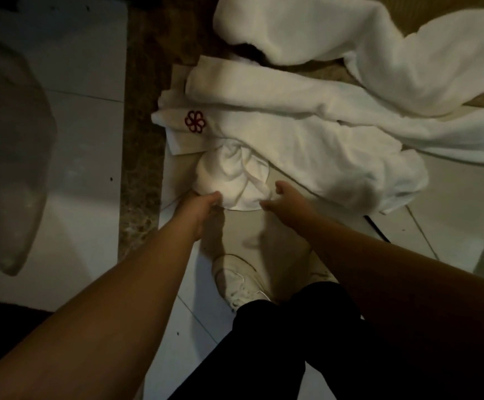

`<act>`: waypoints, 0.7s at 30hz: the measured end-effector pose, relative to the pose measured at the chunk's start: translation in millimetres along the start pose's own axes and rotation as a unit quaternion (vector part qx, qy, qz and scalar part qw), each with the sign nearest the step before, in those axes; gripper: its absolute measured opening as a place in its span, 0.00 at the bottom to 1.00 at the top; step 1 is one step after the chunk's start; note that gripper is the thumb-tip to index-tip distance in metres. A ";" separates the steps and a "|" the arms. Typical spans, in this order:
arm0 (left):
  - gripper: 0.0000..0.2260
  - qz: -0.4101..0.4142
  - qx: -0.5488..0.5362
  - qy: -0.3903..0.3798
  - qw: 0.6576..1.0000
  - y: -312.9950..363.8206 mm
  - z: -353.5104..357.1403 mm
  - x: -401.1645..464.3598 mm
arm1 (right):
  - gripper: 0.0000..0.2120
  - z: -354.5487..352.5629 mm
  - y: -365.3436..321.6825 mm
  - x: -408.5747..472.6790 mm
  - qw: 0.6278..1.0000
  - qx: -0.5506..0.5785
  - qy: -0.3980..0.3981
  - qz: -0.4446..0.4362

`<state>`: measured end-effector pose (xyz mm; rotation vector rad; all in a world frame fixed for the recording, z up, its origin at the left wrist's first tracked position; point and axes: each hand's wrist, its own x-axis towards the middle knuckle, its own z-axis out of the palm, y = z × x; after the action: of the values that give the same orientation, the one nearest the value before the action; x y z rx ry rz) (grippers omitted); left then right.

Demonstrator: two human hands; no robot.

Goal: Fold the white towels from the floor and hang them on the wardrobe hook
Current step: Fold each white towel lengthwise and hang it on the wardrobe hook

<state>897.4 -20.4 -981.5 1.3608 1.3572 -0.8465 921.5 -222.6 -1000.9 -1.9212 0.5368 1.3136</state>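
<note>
Reaching down to the floor (229, 226), the left hand (203, 202) pinches the near edge of the bunched white towel (232, 174); the right hand (281, 196), half open, holds nothing beside it. The towel lies at twelve o'clock, its length trailing toward two.

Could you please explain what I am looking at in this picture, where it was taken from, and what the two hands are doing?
There is no machine here: a person wears a camera on the head, so this single view looks down along both bare arms. White towels lie crumpled on the tiled floor; one bears a red flower emblem. The left hand grips the near edge of a small bunched towel. The right hand reaches for the same towel, fingers curled at its edge; a firm hold is not clear. The person's white shoe shows below. Nothing is folded yet.
</note>
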 end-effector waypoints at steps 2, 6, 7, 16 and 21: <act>0.20 -0.012 -0.052 0.007 0.999 0.2 5.1 6.3 | 0.33 4.4 -4.5 7.0 1.000 0.014 -0.006 -0.005; 0.22 -0.016 -0.120 -0.030 0.992 4.3 15.1 0.2 | 0.17 3.1 -7.6 1.1 1.000 -0.012 -0.009 -0.010; 0.22 -0.011 -0.130 -0.040 0.991 6.0 15.1 -6.5 | 0.17 1.1 -7.7 -4.5 1.000 0.001 0.000 -0.017; 0.12 0.036 -0.221 -0.047 0.973 28.3 -5.0 -100.9 | 0.11 -47.6 -28.9 -94.0 0.985 0.150 0.088 -0.003; 0.08 0.058 -0.254 -0.020 0.965 50.7 -24.0 -182.4 | 0.10 -80.7 -65.9 -171.4 0.977 0.188 0.101 -0.027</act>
<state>919.9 -42.8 -793.3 1.0017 1.3316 -0.4021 949.5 -252.8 -804.5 -1.7435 0.7705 0.9091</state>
